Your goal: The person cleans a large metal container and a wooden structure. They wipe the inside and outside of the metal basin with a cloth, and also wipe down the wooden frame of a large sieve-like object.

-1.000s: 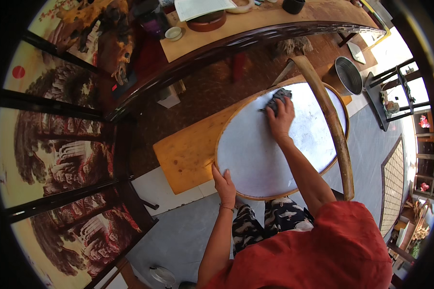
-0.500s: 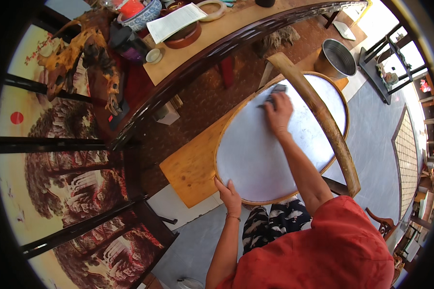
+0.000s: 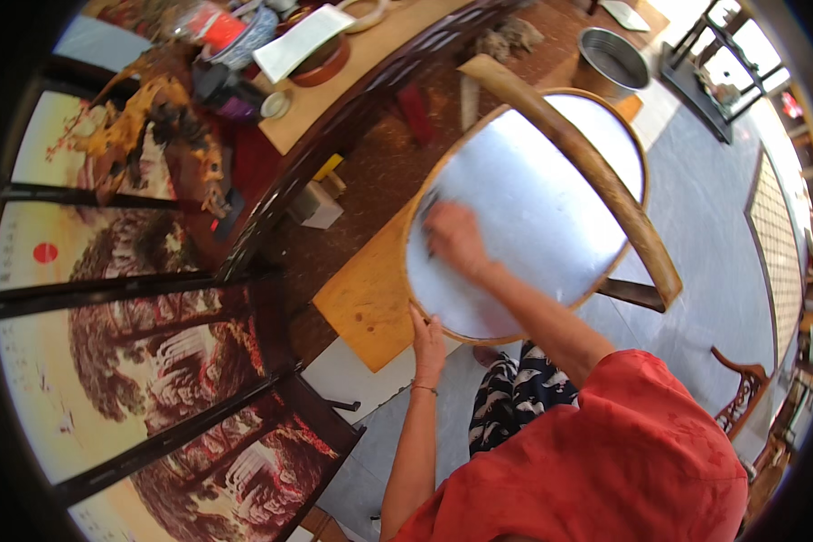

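A large, rounded tray with a pale, shiny surface and a thin wooden rim lies in front of me. My left hand grips its near left rim, with the thumb up against the edge. My right hand is bent over the left part of the pale surface, smeared by motion. Pressed under its fingers is a small dark pad, mostly covered and too blurred to make out fully. Across the tray arches a thick bamboo handle, standing to the right of my right hand.
A wooden board extends beneath the tray at left. Farther off stand a metal bucket and a dark-edged table bearing a bowl and papers. A painted folding screen rises along the left, and a carved wooden chair at right.
My right hand has swept from the far part of the tray toward its left rim, dragging the dark pad. My left hand keeps its hold on the rim. The whole view has shifted a little.
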Demonstrator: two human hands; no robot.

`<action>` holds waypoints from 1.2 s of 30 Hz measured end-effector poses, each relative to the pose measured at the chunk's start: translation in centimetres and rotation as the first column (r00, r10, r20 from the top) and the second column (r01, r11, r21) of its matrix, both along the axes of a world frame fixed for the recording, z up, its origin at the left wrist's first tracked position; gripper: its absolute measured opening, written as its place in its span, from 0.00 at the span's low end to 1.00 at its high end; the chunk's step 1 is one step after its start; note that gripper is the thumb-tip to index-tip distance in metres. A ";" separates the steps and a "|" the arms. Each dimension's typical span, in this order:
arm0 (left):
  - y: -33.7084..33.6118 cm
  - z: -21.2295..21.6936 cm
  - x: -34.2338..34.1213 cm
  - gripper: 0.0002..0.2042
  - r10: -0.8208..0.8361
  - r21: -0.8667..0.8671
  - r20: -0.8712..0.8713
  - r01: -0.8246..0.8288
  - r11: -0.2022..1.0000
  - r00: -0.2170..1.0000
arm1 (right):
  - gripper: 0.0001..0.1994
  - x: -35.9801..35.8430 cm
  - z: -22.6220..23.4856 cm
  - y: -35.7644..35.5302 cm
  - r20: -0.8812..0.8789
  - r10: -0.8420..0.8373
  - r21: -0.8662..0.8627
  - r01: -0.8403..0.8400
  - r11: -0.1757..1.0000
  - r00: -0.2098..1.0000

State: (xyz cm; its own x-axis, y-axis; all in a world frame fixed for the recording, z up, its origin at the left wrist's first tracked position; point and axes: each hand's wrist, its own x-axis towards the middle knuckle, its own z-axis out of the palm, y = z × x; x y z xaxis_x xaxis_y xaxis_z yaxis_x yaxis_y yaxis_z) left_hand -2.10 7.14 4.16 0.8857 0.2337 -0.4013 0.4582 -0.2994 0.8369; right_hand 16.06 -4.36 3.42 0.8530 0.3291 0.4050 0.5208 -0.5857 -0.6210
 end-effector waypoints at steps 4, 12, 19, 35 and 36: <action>2.6 -0.6 -1.7 0.32 -0.018 -0.026 -0.010 0.018 1.000 1.000 | 0.09 -10.7 2.7 -1.4 0.032 0.329 0.020 -0.330 0.944 0.944; 0.4 1.3 -0.2 0.32 -0.082 0.140 -0.137 0.101 0.985 0.987 | 0.07 -1.9 2.9 -15.1 -0.104 -0.659 0.155 0.667 0.729 0.745; 2.0 1.3 -0.9 0.31 -0.069 0.324 -0.178 0.124 0.938 0.982 | 0.13 -13.2 0.0 -9.3 0.113 0.285 0.018 -0.289 0.957 0.952; -24.1 22.7 11.7 0.32 0.305 -0.645 0.204 -0.107 0.757 0.930 | 0.14 -13.8 2.9 -22.9 -0.529 0.676 0.330 -0.610 0.721 0.513; -24.9 22.3 12.0 0.32 0.337 -0.595 0.207 -0.156 0.788 0.918 | 0.15 -13.2 5.2 -26.6 -0.483 0.746 0.332 -0.692 0.641 0.459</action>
